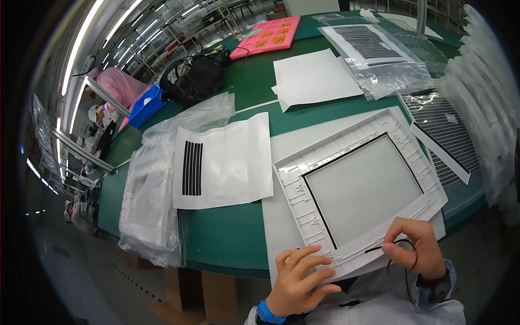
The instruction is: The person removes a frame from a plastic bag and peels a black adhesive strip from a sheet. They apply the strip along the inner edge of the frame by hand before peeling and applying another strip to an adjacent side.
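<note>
A white plastic frame [297, 205] with a large rectangular opening lies at a slant in front of me. Thin black strips [319, 214] line the left, far and right edges of its opening. My left hand [303, 281] has its fingers spread over the frame's near left corner, holding nothing. Thumb and forefinger of my right hand [417, 246] are pinched on a narrow black strip [374, 250] above the frame's near edge. One end of that strip points left, and the rest curls back around the hand.
Under the frame lies a white sheet [279, 238]. To its left are a paper with several black strips [233, 168] and bagged parts [149, 200]. Striped sheets [447, 135] and stacked plastic bags [482, 97] stand right. Farther off are a blue bin [146, 106], a black bag [195, 78] and a pink tray [268, 38].
</note>
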`<action>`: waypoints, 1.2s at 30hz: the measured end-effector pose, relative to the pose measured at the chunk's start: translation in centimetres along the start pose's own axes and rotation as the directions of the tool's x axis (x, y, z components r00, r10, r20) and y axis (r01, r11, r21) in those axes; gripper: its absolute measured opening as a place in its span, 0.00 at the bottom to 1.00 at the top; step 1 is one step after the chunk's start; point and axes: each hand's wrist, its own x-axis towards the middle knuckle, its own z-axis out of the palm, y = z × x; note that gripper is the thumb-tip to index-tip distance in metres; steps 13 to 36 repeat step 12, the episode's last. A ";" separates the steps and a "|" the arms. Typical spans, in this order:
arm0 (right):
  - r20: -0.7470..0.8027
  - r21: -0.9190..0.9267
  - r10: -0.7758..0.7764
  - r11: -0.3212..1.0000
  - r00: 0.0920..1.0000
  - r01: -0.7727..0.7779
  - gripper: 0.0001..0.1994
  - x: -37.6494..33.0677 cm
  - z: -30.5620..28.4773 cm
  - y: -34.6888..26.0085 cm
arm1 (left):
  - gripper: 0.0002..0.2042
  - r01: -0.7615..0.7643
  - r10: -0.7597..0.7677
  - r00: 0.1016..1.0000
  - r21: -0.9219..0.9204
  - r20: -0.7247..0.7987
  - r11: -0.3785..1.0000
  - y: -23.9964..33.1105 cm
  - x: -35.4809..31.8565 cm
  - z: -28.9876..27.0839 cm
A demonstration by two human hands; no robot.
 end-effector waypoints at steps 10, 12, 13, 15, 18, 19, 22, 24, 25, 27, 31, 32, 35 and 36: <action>0.150 -0.183 0.013 0.983 0.989 0.015 0.06 1.6 1.6 -2.7 | 0.09 -0.019 0.015 0.999 0.060 0.051 0.998 1.0 2.4 -1.3; 0.157 -0.199 0.013 0.980 0.988 0.019 0.06 1.5 1.5 -2.9 | 0.08 -0.033 0.028 0.998 0.068 0.061 0.997 1.4 2.5 -1.6; 0.157 -0.199 0.013 0.980 0.988 0.019 0.06 1.5 1.5 -2.9 | 0.08 -0.033 0.028 0.998 0.068 0.061 0.997 1.4 2.5 -1.6; 0.157 -0.199 0.013 0.980 0.988 0.019 0.06 1.5 1.5 -2.9 | 0.08 -0.033 0.028 0.998 0.068 0.061 0.997 1.4 2.5 -1.6; 0.157 -0.199 0.013 0.980 0.988 0.019 0.06 1.5 1.5 -2.9 | 0.08 -0.033 0.028 0.998 0.068 0.061 0.997 1.4 2.5 -1.6; 0.157 -0.199 0.013 0.980 0.988 0.019 0.06 1.5 1.5 -2.9 | 0.08 -0.033 0.028 0.998 0.068 0.061 0.997 1.4 2.5 -1.6; 0.157 -0.199 0.013 0.980 0.988 0.019 0.06 1.5 1.5 -2.9 | 0.08 -0.033 0.028 0.998 0.068 0.061 0.997 1.4 2.5 -1.6; 0.157 -0.199 0.013 0.980 0.988 0.019 0.06 1.5 1.5 -2.9 | 0.08 -0.033 0.028 0.998 0.068 0.061 0.997 1.4 2.5 -1.6; 0.157 -0.199 0.013 0.980 0.988 0.019 0.06 1.5 1.5 -2.9 | 0.08 -0.033 0.028 0.998 0.068 0.061 0.997 1.4 2.5 -1.6; 0.157 -0.199 0.013 0.980 0.988 0.019 0.06 1.5 1.5 -2.9 | 0.08 -0.033 0.028 0.998 0.068 0.061 0.997 1.4 2.5 -1.6; 0.157 -0.199 0.013 0.980 0.988 0.019 0.06 1.5 1.5 -2.9 | 0.08 -0.033 0.028 0.998 0.068 0.061 0.997 1.4 2.5 -1.6; 0.157 -0.199 0.013 0.980 0.988 0.019 0.06 1.5 1.5 -2.9 | 0.08 -0.033 0.028 0.998 0.068 0.061 0.997 1.4 2.5 -1.6; 0.157 -0.199 0.013 0.980 0.988 0.019 0.06 1.5 1.5 -2.9 | 0.08 -0.033 0.028 0.998 0.068 0.061 0.997 1.4 2.5 -1.6; 0.157 -0.199 0.013 0.980 0.988 0.019 0.06 1.5 1.5 -2.9 | 0.08 -0.033 0.028 0.998 0.068 0.061 0.997 1.4 2.5 -1.6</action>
